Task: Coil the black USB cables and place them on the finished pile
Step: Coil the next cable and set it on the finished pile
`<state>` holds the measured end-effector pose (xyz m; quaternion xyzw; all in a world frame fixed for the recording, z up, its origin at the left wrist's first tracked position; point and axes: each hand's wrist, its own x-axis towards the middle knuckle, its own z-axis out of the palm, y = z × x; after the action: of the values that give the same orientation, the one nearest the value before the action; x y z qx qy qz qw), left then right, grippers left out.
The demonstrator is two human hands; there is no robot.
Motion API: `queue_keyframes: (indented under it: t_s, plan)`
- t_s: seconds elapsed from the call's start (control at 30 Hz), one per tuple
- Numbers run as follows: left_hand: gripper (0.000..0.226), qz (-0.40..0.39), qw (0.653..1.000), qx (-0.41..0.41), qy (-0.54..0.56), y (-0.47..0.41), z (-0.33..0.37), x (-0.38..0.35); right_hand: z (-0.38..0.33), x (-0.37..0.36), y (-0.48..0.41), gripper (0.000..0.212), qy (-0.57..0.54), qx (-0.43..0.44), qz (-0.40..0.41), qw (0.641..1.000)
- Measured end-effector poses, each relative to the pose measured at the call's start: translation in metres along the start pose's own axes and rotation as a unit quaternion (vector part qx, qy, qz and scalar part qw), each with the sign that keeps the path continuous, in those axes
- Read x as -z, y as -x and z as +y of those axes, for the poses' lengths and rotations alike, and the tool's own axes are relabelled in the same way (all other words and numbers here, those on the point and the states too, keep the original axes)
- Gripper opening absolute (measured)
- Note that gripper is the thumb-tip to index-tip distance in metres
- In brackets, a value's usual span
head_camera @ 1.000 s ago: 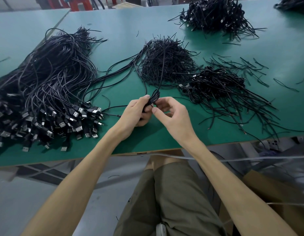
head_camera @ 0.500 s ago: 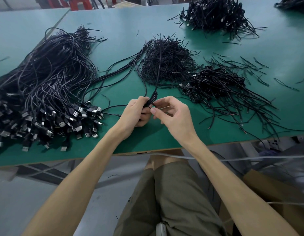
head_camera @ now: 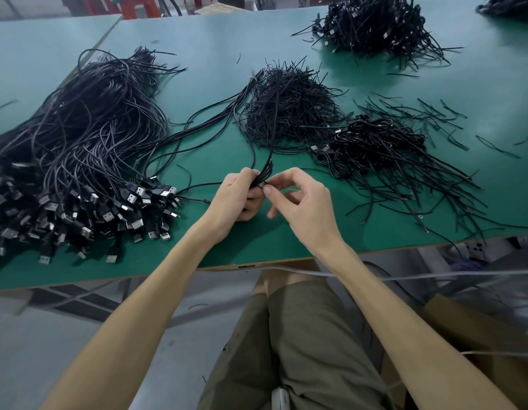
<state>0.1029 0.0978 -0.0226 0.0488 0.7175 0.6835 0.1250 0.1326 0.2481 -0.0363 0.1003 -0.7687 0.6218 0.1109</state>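
Left hand [head_camera: 237,196] gripping coiled black cable [head_camera: 264,174], right hand [head_camera: 301,202] apparently pinching it, finished pile [head_camera: 372,143] far right, green table [head_camera: 215,155]

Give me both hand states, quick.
Left hand: closed, holding the cable.
Right hand: closed, pinching the same cable.
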Motion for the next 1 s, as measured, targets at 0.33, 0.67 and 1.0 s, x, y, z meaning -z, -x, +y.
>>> queue_keyframes:
  t_s: [0.33,0.67,1.0]
  plan:
    - [0.045,0.0,1.0,0.001,-0.003,-0.0009,-0.0029,-0.0012,-0.0004,-0.0086,0.0095,0.015,0.188,0.091,0.005,0.978]
    - [0.046,0.004,0.999,-0.028,-0.03,-0.0002,-0.0047,-0.004,-0.0011,-0.009,0.0094,0.018,0.223,0.139,0.051,0.963]
    - [0.046,0.017,1.0,-0.013,-0.013,-0.0033,-0.0044,-0.0025,0.0006,-0.0089,0.0082,0.014,0.183,0.112,0.041,0.976]
